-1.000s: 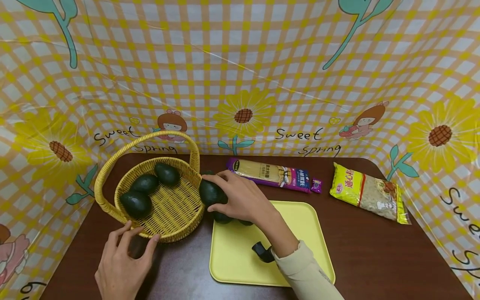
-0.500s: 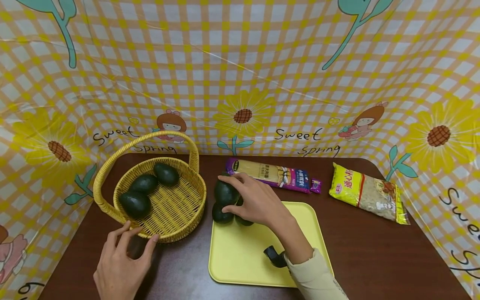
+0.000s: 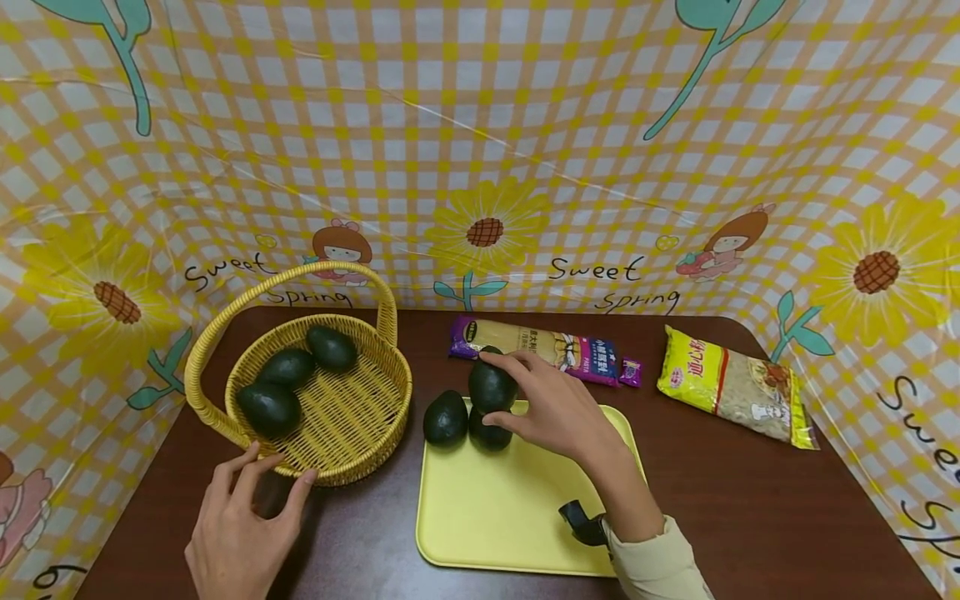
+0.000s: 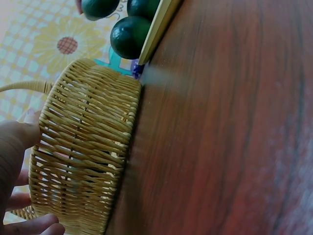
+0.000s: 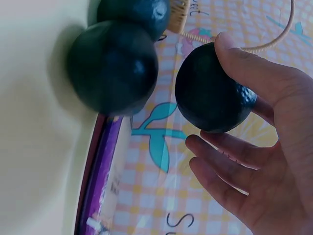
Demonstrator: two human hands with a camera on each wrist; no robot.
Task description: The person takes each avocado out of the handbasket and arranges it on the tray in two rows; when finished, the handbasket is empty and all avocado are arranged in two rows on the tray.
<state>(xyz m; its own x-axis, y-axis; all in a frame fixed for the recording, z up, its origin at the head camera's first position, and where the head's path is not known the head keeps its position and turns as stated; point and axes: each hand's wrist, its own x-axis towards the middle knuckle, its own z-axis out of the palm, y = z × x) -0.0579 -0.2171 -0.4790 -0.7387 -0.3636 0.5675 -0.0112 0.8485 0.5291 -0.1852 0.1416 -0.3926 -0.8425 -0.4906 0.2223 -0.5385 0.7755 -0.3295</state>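
Note:
My right hand holds a dark green avocado above the back left of the yellow tray, pinched between thumb and fingers. Below it, two avocados lie side by side at the tray's back left corner; the left avocado is fully visible, and the other is partly hidden. In the right wrist view the held avocado hangs apart from them. My left hand rests with relaxed fingertips on the near rim of the yellow wicker basket. Inside the basket's left side sit three avocados.
Behind the tray lies a purple pasta packet, with a small purple sachet at its right end. A yellow packet lies farther right. The basket's tall handle arches over its left side. Patterned cloth surrounds the dark wooden table.
My right hand has moved from beside the basket's right rim to the right, carrying the avocado over the tray. Both avocados on the tray show more now. My left hand stays at the rim.

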